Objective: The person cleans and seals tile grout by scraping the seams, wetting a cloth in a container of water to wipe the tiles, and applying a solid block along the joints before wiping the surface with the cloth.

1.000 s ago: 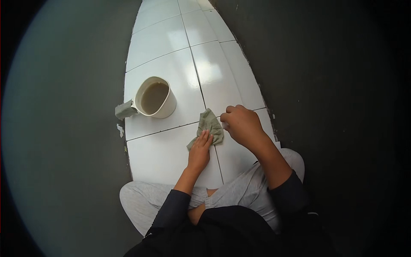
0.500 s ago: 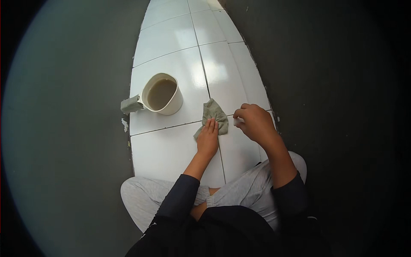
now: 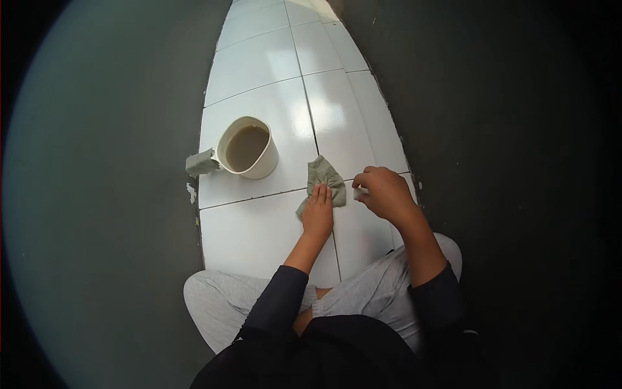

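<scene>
My left hand (image 3: pixel 318 211) lies with its fingers stretched out on a crumpled grey-green cloth (image 3: pixel 326 174), pressing it against the white tiles. Just right of the cloth, my right hand (image 3: pixel 387 194) is closed in a pinch over the tiles. A small whitish piece (image 3: pixel 360 193) shows at its fingertips; its kind cannot be made out. Up and to the left stands a cream plastic water dipper (image 3: pixel 262 165) holding cloudy brownish liquid (image 3: pixel 247 148). A grey cloth (image 3: pixel 202 163) hangs over the dipper's handle, which points left.
The white tiled strip (image 3: pixel 259 65) runs away from me, narrowing in the distance, with dark grey surfaces on both sides. Its edges look chipped on the left. My crossed legs (image 3: pixel 220 298) in light grey trousers rest at the near end.
The whole view has shifted slightly, so the tiles and dipper sit a little lower. Both hands keep nearly the same places beside the cloth.
</scene>
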Demonstrator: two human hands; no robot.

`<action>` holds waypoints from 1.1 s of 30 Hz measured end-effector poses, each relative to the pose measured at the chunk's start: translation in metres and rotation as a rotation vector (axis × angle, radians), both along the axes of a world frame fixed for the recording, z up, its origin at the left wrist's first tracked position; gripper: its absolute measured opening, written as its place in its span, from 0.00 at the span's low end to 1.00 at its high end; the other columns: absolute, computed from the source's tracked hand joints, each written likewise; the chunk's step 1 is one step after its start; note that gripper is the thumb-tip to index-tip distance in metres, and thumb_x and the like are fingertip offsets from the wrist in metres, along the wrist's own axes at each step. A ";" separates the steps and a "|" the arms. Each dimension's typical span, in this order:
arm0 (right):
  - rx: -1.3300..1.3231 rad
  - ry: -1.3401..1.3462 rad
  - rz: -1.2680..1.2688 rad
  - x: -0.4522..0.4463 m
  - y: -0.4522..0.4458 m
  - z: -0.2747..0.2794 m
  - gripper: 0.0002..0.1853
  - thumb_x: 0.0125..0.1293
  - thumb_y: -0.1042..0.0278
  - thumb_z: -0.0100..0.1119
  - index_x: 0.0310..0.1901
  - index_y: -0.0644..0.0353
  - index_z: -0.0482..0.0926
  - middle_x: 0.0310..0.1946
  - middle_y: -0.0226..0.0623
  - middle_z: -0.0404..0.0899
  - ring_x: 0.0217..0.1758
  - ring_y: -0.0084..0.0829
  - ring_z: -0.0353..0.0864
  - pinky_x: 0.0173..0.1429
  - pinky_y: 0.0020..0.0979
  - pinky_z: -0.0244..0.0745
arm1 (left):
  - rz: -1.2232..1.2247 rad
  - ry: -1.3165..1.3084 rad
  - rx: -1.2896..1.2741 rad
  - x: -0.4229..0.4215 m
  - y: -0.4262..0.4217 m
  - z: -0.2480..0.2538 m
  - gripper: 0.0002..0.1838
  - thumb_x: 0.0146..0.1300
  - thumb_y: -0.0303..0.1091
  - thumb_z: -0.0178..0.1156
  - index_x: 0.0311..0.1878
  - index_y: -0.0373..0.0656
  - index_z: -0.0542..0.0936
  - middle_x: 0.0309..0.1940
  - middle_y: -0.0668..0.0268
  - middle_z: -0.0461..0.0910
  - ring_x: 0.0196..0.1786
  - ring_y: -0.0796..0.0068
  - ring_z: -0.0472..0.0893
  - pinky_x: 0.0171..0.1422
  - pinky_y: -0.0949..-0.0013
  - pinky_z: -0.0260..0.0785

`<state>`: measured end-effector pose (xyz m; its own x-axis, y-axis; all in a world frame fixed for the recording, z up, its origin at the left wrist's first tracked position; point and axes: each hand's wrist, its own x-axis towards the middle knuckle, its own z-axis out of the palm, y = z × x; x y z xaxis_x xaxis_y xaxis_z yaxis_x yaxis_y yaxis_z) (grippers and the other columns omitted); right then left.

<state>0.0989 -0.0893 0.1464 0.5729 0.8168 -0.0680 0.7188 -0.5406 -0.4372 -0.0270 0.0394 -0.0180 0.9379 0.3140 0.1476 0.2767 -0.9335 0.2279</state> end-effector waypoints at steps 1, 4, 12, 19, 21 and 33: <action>0.002 -0.006 -0.001 0.001 0.000 0.001 0.09 0.53 0.68 0.67 0.37 0.55 0.83 0.34 0.32 0.81 0.40 0.35 0.80 0.44 0.36 0.75 | -0.009 -0.015 -0.003 0.001 0.001 0.001 0.26 0.58 0.21 0.49 0.62 0.33 0.68 0.67 0.53 0.65 0.71 0.56 0.63 0.69 0.61 0.62; -0.029 0.189 0.026 0.004 0.004 0.003 0.12 0.54 0.69 0.67 0.42 0.54 0.83 0.38 0.35 0.82 0.45 0.37 0.81 0.48 0.37 0.76 | -0.025 0.010 -0.082 -0.007 0.001 0.016 0.26 0.57 0.23 0.53 0.61 0.35 0.70 0.64 0.53 0.67 0.69 0.54 0.65 0.69 0.59 0.62; 0.160 0.235 -0.003 0.011 0.001 -0.005 0.15 0.54 0.67 0.68 0.45 0.57 0.82 0.35 0.36 0.82 0.37 0.34 0.81 0.43 0.34 0.75 | -0.152 0.522 -0.484 -0.077 -0.002 0.160 0.26 0.59 0.31 0.61 0.62 0.43 0.71 0.50 0.58 0.74 0.56 0.59 0.73 0.56 0.60 0.69; 0.131 0.252 0.035 0.009 0.005 -0.003 0.15 0.54 0.68 0.68 0.44 0.58 0.82 0.36 0.37 0.82 0.36 0.33 0.81 0.43 0.33 0.75 | -0.941 0.540 -1.350 -0.116 -0.051 0.179 0.10 0.66 0.33 0.59 0.46 0.39 0.76 0.52 0.61 0.71 0.57 0.67 0.71 0.62 0.67 0.62; 0.150 0.253 0.026 0.008 0.001 -0.003 0.14 0.54 0.68 0.68 0.44 0.58 0.82 0.36 0.37 0.82 0.37 0.33 0.80 0.43 0.33 0.75 | -0.743 0.456 -1.625 -0.112 -0.049 0.186 0.07 0.67 0.31 0.57 0.42 0.37 0.76 0.48 0.61 0.74 0.53 0.69 0.73 0.60 0.68 0.63; 0.130 0.288 0.054 0.007 0.008 -0.001 0.13 0.56 0.68 0.67 0.43 0.59 0.82 0.37 0.36 0.81 0.37 0.31 0.79 0.44 0.31 0.75 | -1.199 -0.923 -2.038 -0.079 -0.094 0.309 0.08 0.65 0.23 0.57 0.42 0.27 0.80 0.41 0.47 0.80 0.38 0.58 0.79 0.43 0.68 0.73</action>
